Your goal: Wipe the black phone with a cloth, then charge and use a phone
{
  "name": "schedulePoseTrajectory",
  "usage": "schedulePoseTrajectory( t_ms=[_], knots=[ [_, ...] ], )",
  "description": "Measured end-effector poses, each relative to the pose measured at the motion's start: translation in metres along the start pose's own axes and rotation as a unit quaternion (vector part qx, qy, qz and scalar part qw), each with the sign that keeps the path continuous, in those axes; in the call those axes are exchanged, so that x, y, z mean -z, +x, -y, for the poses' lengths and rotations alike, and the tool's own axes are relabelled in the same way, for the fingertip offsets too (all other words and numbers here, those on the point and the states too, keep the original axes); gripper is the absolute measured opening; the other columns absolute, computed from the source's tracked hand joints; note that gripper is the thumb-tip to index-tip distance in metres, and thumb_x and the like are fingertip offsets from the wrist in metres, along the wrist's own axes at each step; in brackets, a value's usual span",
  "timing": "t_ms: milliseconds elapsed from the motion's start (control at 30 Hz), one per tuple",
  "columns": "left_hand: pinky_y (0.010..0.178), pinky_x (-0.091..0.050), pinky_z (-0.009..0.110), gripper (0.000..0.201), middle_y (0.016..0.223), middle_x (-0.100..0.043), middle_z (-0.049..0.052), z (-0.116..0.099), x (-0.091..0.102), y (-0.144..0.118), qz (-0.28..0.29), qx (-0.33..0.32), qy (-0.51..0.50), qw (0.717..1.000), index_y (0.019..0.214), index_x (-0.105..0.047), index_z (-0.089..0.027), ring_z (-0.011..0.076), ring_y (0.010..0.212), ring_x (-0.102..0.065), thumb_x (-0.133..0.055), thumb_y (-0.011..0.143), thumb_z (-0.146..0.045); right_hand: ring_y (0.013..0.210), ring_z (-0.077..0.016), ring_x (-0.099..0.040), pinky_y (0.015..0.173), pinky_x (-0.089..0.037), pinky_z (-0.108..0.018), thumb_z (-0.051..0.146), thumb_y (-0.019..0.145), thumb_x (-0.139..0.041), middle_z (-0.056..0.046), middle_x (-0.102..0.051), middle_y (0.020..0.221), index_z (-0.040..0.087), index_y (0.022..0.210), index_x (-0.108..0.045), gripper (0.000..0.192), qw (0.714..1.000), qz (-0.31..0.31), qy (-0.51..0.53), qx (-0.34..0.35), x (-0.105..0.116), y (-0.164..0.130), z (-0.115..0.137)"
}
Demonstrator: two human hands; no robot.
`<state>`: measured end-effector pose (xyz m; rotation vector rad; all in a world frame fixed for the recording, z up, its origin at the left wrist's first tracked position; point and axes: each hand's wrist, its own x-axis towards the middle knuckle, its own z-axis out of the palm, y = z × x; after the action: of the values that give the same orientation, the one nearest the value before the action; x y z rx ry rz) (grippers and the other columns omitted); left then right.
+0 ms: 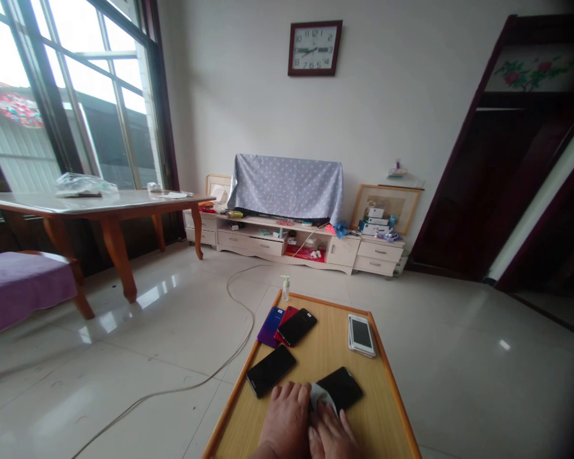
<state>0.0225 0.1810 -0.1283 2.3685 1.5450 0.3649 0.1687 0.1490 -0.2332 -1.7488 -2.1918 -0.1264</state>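
A black phone (340, 387) lies at a slant on the near part of a small wooden table. My right hand (332, 433) presses a pale grey cloth (319, 395) against its left end, fingers bunched over the cloth. Close beside it, my left hand (287, 414) has its fingers curled and drawn together at the cloth's left edge. What is under those fingers is hidden. Another black phone (271, 371) rests just beyond my left hand, near the table's left edge.
Farther along the tabletop (332, 312) lie a black phone (297, 326), a red one (287, 319) and a blue-purple one (270, 326), overlapping. White phones (361, 335) are stacked at right. A pump bottle (286, 288) stands at the far corner. A cable (196, 384) crosses the floor.
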Motion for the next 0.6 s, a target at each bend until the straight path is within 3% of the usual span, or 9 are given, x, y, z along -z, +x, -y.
schedulePoseTrajectory(
  t_ms=[100, 233, 367, 467, 600],
  knots=[
    [0.103, -0.039, 0.047, 0.049, 0.123, -0.067, 0.011, -0.003, 0.002, -0.001, 0.002, 0.003, -0.001, 1.0, 0.133, -0.058, -0.021, 0.0302, 0.116, -0.055, -0.047, 0.088, -0.038, 0.13, -0.0331, -0.059, 0.111, -0.048, -0.056, 0.042, 0.103, -0.037, -0.009, -0.066, 0.136, 0.028, 0.131, -0.07, 0.045, 1.0, 0.005, 0.007, 0.005, 0.004, 0.004, -0.001],
    [0.104, -0.038, 0.047, 0.052, 0.12, -0.068, 0.01, -0.005, 0.001, -0.003, -0.006, 0.021, -0.027, 0.999, 0.127, -0.061, -0.023, 0.0316, 0.116, -0.055, -0.056, 0.081, -0.047, 0.133, -0.0322, -0.057, 0.112, -0.048, -0.055, 0.049, 0.104, -0.035, -0.007, -0.06, 0.142, 0.031, 0.135, -0.067, 0.048, 0.997, 0.066, 0.035, 0.01, 0.029, 0.01, -0.031],
    [0.107, -0.034, 0.05, 0.063, 0.122, -0.067, 0.01, -0.007, -0.001, -0.003, -0.027, 0.029, -0.05, 0.998, 0.128, -0.061, -0.024, 0.034, 0.118, -0.054, -0.064, 0.071, -0.054, 0.139, -0.0343, -0.05, 0.116, -0.038, -0.063, 0.045, 0.106, -0.028, -0.009, -0.056, 0.147, 0.024, 0.138, -0.064, 0.053, 0.995, 0.073, 0.014, -0.061, 0.055, 0.016, -0.058],
    [0.106, -0.034, 0.049, 0.061, 0.12, -0.068, 0.009, -0.007, -0.002, -0.003, -0.035, 0.029, -0.054, 0.998, 0.125, -0.062, -0.025, 0.0334, 0.117, -0.054, -0.065, 0.071, -0.053, 0.139, -0.0351, -0.05, 0.117, -0.037, -0.063, 0.045, 0.106, -0.028, -0.012, -0.056, 0.146, 0.02, 0.137, -0.065, 0.054, 0.995, 0.071, 0.009, -0.064, 0.057, 0.016, -0.052],
    [0.101, -0.037, 0.045, 0.054, 0.115, -0.069, 0.008, -0.006, -0.002, -0.002, -0.024, 0.016, -0.043, 0.999, 0.122, -0.063, -0.024, 0.0302, 0.112, -0.056, -0.062, 0.074, -0.05, 0.134, -0.0329, -0.056, 0.114, -0.044, -0.058, 0.049, 0.105, -0.035, -0.008, -0.06, 0.141, 0.027, 0.134, -0.068, 0.049, 0.996, 0.073, 0.048, 0.026, 0.042, 0.009, -0.033]
  ],
)
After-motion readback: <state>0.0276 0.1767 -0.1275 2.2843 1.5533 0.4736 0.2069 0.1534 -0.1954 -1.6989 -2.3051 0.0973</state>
